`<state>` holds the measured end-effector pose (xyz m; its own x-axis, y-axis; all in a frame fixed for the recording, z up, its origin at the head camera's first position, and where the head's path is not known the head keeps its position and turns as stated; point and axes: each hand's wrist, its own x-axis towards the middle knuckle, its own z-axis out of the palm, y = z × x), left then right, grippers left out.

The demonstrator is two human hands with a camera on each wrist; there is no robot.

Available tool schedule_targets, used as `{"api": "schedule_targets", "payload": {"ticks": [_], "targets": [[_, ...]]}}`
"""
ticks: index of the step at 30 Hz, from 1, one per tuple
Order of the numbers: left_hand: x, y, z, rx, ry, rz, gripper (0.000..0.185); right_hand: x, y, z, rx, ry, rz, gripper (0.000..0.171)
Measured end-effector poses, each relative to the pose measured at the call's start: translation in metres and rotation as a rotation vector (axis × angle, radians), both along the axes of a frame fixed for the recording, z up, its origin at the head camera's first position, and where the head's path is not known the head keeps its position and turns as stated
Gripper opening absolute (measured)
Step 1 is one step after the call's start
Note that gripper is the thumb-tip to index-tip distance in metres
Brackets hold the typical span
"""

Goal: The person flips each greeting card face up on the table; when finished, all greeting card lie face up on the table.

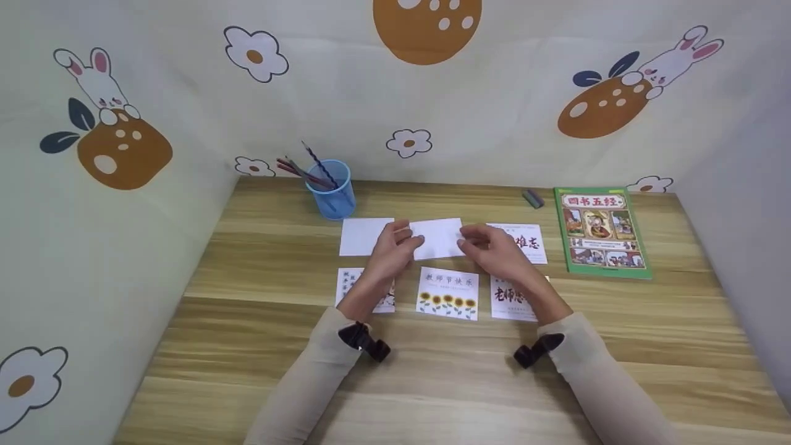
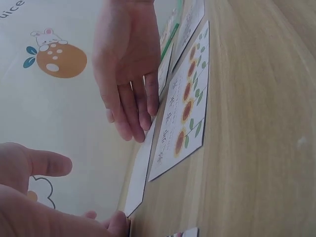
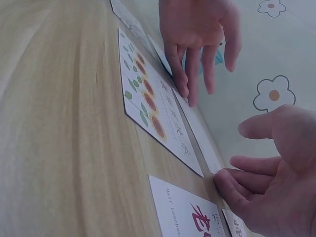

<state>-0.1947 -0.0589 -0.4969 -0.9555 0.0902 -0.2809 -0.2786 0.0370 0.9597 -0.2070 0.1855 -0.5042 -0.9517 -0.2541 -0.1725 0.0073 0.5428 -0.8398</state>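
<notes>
While both hands rest at the ends of the blank white card [image 1: 440, 238], the left hand [image 1: 391, 252] touches its left edge with straight fingertips and the right hand [image 1: 491, 252] touches its right edge, fingers relaxed and gripping nothing. Just nearer than the hands lies the sunflower card [image 1: 448, 293]; a second blank card [image 1: 361, 236] lies beside the left hand.

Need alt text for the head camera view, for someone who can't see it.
Two hands, left hand and right hand, touch the ends of a blank white card on a wooden desk. Other cards, including a sunflower card, surround it, with a blue pencil cup and a green book behind.
</notes>
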Motion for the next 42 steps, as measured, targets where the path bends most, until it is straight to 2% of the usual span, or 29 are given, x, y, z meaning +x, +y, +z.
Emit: {"api": "schedule_targets", "payload": {"ticks": [3,7,11,14,16,19,21,26,28,29,32,35,36,42], "targets": [[0.0,0.0,0.0,0.017,0.022,0.017,0.069,0.001,0.001,0.0,-0.001,0.009,-0.001,0.055],[-0.001,0.004,0.002,0.051,0.066,0.079,0.066,0.002,0.001,0.0,0.001,0.016,-0.003,0.055],[-0.001,0.009,0.004,0.217,0.12,0.11,0.063,0.004,-0.001,0.0,-0.03,0.042,0.023,0.054],[-0.001,0.014,0.005,0.316,0.149,0.055,0.056,0.006,-0.004,0.002,-0.099,0.072,0.054,0.056],[-0.001,0.016,0.004,0.307,0.164,-0.019,0.052,0.008,-0.006,0.006,-0.154,0.085,0.063,0.058],[0.0,0.02,0.001,0.209,0.211,-0.159,0.05,0.01,-0.008,0.012,-0.212,0.119,0.054,0.063],[0.001,0.021,-0.003,0.091,0.263,-0.267,0.047,0.01,-0.006,0.016,-0.224,0.152,0.026,0.065],[0.001,0.022,-0.012,-0.322,0.467,-0.525,0.046,0.009,0.003,0.021,-0.138,0.252,-0.067,0.072],[0.001,0.02,-0.012,-0.464,0.532,-0.594,0.048,0.008,0.007,0.021,-0.069,0.274,-0.087,0.071],[-0.003,0.019,-0.021,-0.524,0.564,-0.62,0.048,0.008,0.009,0.02,-0.031,0.28,-0.089,0.07],[-0.003,0.016,-0.017,-0.653,0.555,-0.674,0.047,0.009,0.015,0.016,0.069,0.288,-0.072,0.063],[-0.005,0.012,-0.012,-0.737,0.518,-0.701,0.045,0.013,0.019,0.013,0.129,0.296,-0.042,0.055],[-0.003,0.012,-0.002,-0.749,0.491,-0.708,0.044,0.014,0.02,0.012,0.138,0.3,-0.031,0.053],[-0.006,0.005,0.0,-0.797,0.452,-0.688,0.039,0.021,0.019,0.009,0.169,0.303,0.054,0.038]]}}
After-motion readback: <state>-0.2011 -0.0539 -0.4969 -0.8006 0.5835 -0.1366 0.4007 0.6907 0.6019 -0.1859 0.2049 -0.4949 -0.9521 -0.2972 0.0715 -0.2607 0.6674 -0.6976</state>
